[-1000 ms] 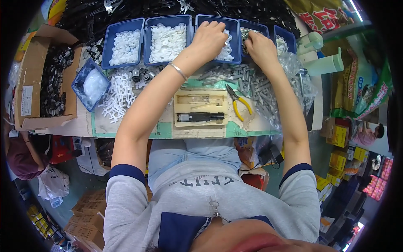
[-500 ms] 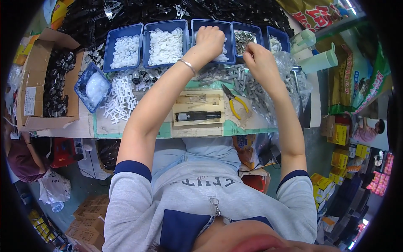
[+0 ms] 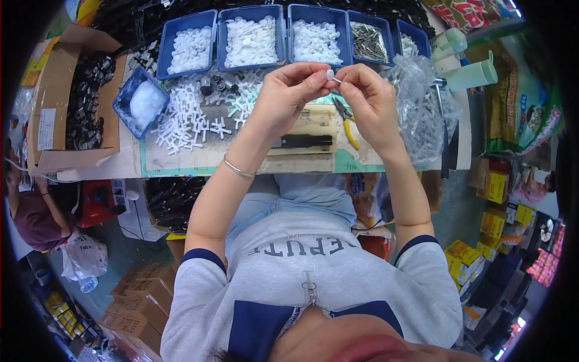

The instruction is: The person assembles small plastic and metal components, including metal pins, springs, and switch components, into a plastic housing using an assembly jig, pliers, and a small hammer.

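My left hand (image 3: 288, 93) pinches a small round white plastic cap (image 3: 330, 73) between thumb and fingers. Close beside it, my right hand (image 3: 369, 99) is closed on a thin metal pin (image 3: 337, 79) whose end meets the cap. Both hands are held together above the bench, over a cream fixture block (image 3: 319, 120) with a long black part (image 3: 306, 141) in it. Yellow-handled pliers (image 3: 350, 130) lie to the right of the block. Behind the hands stand a blue bin of white caps (image 3: 316, 42) and a blue bin of metal pins (image 3: 370, 43).
More blue bins of white pieces (image 3: 250, 43) line the back. White branched pieces (image 3: 187, 114) are heaped at left, near a small blue tray (image 3: 125, 102). A cardboard box of black parts (image 3: 57, 102) stands far left. Clear plastic bags (image 3: 416, 108) and green cups (image 3: 473, 77) are at right.
Both hands have come back from the bins and met above the bench. The left now holds a white cap, the right a metal pin. The view has shifted slightly.
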`<control>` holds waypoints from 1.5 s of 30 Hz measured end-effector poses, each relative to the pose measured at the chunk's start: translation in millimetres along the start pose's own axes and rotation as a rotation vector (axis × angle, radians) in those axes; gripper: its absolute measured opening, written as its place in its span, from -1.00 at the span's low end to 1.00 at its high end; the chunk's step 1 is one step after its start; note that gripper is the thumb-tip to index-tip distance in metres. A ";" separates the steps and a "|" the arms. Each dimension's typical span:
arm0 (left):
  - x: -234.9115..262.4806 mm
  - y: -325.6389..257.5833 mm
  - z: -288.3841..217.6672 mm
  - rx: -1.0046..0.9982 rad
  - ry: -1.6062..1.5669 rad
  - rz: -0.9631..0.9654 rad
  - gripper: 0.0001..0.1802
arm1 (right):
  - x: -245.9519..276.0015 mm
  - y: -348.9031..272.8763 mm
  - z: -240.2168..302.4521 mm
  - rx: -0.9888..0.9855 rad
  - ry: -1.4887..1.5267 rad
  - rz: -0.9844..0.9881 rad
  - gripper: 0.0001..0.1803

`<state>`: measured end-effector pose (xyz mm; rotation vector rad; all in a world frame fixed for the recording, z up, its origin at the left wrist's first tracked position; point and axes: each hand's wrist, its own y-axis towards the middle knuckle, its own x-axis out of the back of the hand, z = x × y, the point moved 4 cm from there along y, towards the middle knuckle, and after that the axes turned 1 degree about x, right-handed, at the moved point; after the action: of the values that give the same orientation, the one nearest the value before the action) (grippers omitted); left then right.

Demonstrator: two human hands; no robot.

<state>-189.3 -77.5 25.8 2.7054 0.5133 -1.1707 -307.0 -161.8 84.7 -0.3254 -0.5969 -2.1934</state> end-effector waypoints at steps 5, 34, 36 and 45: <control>1.1 -11.4 -6.3 -0.033 0.004 0.043 -0.76 | -8.6 1.5 7.6 -0.050 0.104 0.017 -0.86; 4.9 -95.8 -23.1 -1.116 1.499 0.197 -0.69 | -39.9 -34.5 13.3 -0.265 0.031 0.316 -0.80; 3.3 -96.9 -24.0 -1.131 1.551 0.249 -0.72 | -42.0 -32.5 13.8 -0.312 0.024 0.355 -0.80; 20.8 -111.8 -13.3 -0.880 1.541 0.064 -0.60 | -57.7 -49.2 -16.6 -0.067 -0.168 0.256 -0.92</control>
<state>-208.1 35.3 19.6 2.1552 0.7554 1.1443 -309.4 -105.6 31.1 -0.5926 -0.5409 -1.9546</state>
